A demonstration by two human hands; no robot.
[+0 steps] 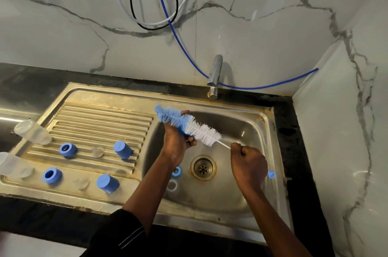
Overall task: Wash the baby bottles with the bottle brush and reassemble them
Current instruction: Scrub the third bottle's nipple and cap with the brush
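Over the sink basin my right hand grips the thin handle of the blue-and-white bottle brush; the handle's blue loop end sticks out past my wrist. My left hand cups the bristles from below, fingers curled round the blue part. On the ribbed drainboard lie two clear bottles, two blue collar rings, two blue caps and two clear teats. A blue ring and a white ring sit in the basin under my left forearm.
A chrome tap stands at the back of the sink, with no water visibly running. The drain is in the basin's middle. Black countertop borders the sink; marble walls close in behind and on the right. Hoses hang above.
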